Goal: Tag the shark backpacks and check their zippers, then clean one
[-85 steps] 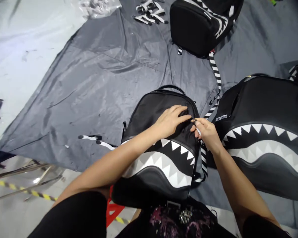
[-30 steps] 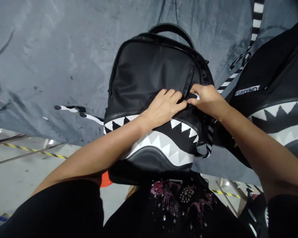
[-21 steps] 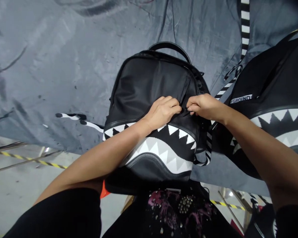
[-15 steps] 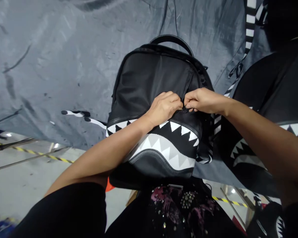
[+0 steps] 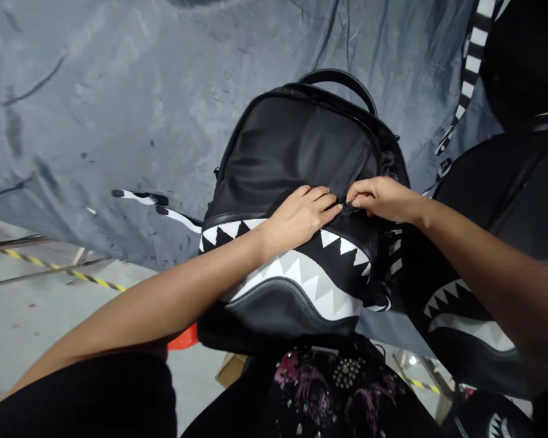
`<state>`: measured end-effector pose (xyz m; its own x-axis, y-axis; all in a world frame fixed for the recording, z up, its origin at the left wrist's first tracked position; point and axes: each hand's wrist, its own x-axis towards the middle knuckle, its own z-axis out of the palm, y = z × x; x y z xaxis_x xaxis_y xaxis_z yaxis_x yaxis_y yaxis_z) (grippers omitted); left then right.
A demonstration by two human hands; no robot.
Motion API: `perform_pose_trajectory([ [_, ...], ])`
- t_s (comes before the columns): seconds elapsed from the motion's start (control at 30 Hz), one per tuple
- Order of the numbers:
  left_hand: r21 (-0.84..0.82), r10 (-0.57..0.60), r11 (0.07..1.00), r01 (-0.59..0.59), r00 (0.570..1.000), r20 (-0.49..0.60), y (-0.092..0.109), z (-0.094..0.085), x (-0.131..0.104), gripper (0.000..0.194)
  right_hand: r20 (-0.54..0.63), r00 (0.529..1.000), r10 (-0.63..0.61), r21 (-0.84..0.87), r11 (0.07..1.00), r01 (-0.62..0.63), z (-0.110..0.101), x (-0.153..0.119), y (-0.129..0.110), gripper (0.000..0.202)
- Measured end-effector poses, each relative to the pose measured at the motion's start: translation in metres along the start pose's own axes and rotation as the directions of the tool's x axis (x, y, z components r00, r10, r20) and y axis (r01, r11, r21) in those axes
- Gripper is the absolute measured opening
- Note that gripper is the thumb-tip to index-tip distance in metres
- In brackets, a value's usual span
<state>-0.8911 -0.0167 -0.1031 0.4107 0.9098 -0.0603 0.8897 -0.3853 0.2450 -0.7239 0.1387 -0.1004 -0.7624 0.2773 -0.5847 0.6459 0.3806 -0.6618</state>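
A black backpack (image 5: 296,146) with a white and grey shark-teeth pattern lies front up before me, its top handle pointing away. My left hand (image 5: 304,216) rests flat on its front just above the teeth, fingers extended, the fingertips beside a small dark zipper pull (image 5: 348,206). Pinched between the thumb and fingers of my right hand (image 5: 378,198) is that pull, at the lower end of a slanted front zipper. Part of the pull is hidden by the right fingers.
Grey sheeting (image 5: 119,121) covers the work surface. More black shark-teeth backpacks (image 5: 466,243) lie at the right. Striped straps (image 5: 472,61) trail at the upper right and left of the bag. An orange object (image 5: 183,338) and a cardboard box (image 5: 232,368) show below the edge.
My left fingers have opened from a pinch and now lie on the fabric. My right hand still pinches near the zipper end. The view has shifted slightly.
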Motion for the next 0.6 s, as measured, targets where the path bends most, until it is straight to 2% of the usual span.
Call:
perform_pose_trajectory([
  [0.07,-0.007,-0.007,1.0,0.007,1.0,0.0,0.0,0.001,0.001,0.036,-0.041,0.999,0.015,-0.008,1.0,-0.015,0.004,0.001,-0.002,0.008],
  [0.2,0.0,-0.003,1.0,0.003,1.0,0.012,-0.002,0.0,0.001,0.037,-0.144,0.989,0.022,-0.261,0.964,-0.06,0.014,0.003,-0.006,0.009],
  [0.37,-0.026,-0.003,1.0,0.003,1.0,0.022,-0.004,0.001,-0.001,0.039,-0.167,0.98,-0.111,-0.351,0.935,0.047,0.021,-0.003,-0.006,0.011],
  [0.47,-0.128,-0.032,0.991,0.03,0.999,-0.014,-0.003,0.003,-0.002,0.037,-0.178,0.978,-0.111,-0.435,0.9,0.024,0.023,-0.007,-0.011,0.014],
  [0.53,-0.242,-0.16,0.96,0.144,0.986,-0.046,0.0,0.003,0.0,0.032,-0.199,0.976,-0.093,-0.502,0.864,-0.02,0.025,-0.009,-0.015,0.017],
  [0.6,-0.352,-0.374,0.869,0.348,0.927,-0.007,0.006,0.001,0.007,0.024,-0.226,0.971,-0.074,-0.52,0.852,-0.056,0.027,-0.008,-0.018,0.018],
])
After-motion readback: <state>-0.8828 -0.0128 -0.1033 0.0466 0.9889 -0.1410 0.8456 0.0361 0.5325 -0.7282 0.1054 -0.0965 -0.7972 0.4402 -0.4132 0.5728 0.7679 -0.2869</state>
